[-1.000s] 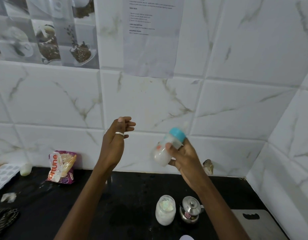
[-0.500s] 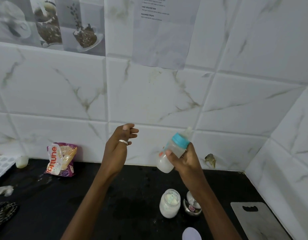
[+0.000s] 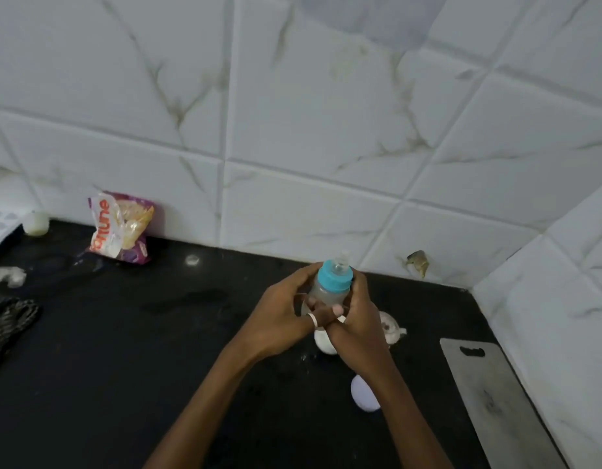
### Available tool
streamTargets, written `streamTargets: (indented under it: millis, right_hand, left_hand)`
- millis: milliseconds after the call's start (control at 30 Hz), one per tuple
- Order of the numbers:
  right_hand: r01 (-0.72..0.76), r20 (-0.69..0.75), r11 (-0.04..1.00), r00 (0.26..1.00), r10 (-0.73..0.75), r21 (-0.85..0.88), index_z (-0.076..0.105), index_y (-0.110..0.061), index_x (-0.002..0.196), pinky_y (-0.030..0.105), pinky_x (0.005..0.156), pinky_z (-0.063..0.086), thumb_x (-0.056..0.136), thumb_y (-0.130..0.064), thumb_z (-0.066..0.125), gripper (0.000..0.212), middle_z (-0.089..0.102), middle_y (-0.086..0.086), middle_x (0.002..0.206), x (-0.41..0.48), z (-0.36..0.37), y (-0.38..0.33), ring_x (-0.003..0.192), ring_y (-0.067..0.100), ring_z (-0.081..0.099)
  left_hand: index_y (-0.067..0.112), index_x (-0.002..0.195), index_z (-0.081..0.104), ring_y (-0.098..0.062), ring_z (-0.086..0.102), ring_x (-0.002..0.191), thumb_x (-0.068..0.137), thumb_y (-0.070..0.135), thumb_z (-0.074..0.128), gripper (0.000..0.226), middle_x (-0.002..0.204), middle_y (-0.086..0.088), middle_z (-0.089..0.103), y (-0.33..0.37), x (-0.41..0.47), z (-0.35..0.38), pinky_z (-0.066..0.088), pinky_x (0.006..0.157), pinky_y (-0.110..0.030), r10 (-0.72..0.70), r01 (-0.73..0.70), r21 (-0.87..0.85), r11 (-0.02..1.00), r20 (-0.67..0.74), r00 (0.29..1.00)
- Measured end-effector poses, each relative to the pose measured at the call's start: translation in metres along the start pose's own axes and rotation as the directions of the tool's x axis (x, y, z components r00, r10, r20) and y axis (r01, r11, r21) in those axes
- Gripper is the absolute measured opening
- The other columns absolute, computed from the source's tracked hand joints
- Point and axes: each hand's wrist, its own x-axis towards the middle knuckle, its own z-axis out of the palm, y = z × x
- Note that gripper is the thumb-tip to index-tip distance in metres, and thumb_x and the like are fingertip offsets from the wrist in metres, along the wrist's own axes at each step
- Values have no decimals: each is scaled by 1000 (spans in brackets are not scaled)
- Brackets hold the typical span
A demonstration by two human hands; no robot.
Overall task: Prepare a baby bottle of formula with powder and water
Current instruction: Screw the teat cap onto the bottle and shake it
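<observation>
Head view showed the baby bottle held between both hands above the black counter, near the tiled wall. Its long axis stood close to upright, with the teat leaning slightly away from the person toward the wall. The teal collar sat clear above the fingers. The left hand curled round the bottle's left and near side, and a ring showed on one finger. The right hand wrapped the right side, with its thumb laid across the front below the collar. Both sets of fingers were clamped on the cloudy body, so neither hand was the nearer one and the bottle lay squarely between the palms.

A white jar stood directly under the hands, with a steel pot partly hidden just beside it. A pale lid lay closer to the person, and a cutting board lay well to the right. With the collar on and milky liquid inside, the job looked nearly done. The likely next step was mixing, by rolling or shaking, or a last twist of the collar. Either would depend on the upright axis staying centred between the two palms.
</observation>
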Motion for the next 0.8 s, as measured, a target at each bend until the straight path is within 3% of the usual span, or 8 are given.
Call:
streamTargets:
  millis: [67,200,333,633,700,800]
  right_hand:
    - [-42,66,999,997,42,0,39,-34,141,20,87,56,90,-11,75,66,65,-17,119,-14,13,15,108,-3,65]
    - [-115,180,993,977,114,-3,43,-31,136,9,85,51,89,-4,75,63,62,-13,122,-30,42,51,111,-11,60]
    - [-179,262,984,949,176,-13,42,-33,141,17,85,55,92,-20,75,60,64,-15,119,-22,68,83,109,-8,63]
    - [-146,230,988,961,152,-45,44,-36,135,16,97,50,93,-13,73,57,60,-16,126,13,109,129,114,-1,61]
    - [-145,223,988,962,155,-57,47,-28,139,16,97,49,92,-12,73,56,60,-14,128,19,115,137,115,-1,60]
    - [-151,203,985,965,164,-80,44,-19,145,23,100,51,92,-11,71,60,62,-8,134,25,122,147,117,3,61]
  left_hand:
    - [35,144,51,-3,64,119,86,28,82,66,131,20,66,-21,-17,4,55,99,-26,-55,55,-3,998,-26,998]
    - [30,140,56,-4,65,120,85,19,83,62,129,15,67,-67,-46,8,57,98,-31,-176,177,-1,984,-71,982]
    - [32,135,57,1,64,117,83,17,83,60,126,17,68,-103,-49,3,57,99,-32,-286,291,44,956,-94,954]
    - [25,134,59,-7,65,120,72,13,74,65,127,7,69,-158,-19,-10,55,104,-38,-356,365,50,929,-139,924]
    - [26,134,59,-7,65,121,74,2,73,66,128,7,69,-170,-14,-12,54,105,-40,-374,384,55,922,-141,917]
    - [28,132,60,-7,66,120,74,4,75,65,126,7,70,-179,-7,-11,55,103,-37,-385,396,49,917,-160,909]
